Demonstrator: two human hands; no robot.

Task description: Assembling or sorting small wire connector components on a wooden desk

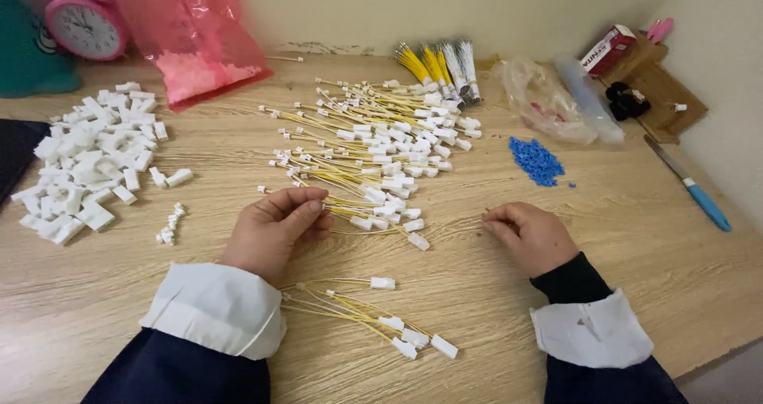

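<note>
My left hand (274,229) rests on the wooden table (556,309) with its fingers pinched on a thin yellow wire that ends in a white connector (418,241). My right hand (531,235) lies on the table to the right, fingertips pinched together at the far end of a thin wire. Just beyond both hands spreads a large heap of yellow wires with white connectors (373,146). A smaller bunch of the same wired connectors (373,318) lies between my forearms, near the front edge.
A pile of loose white connector housings (87,162) sits at the left, with a few small white pieces (169,225) nearby. Blue small parts (536,162), bundled wires (441,66), clear bags (556,98), a pink bag (191,34), a pink alarm clock (83,23) and a blue-handled tool (699,193) surround the area.
</note>
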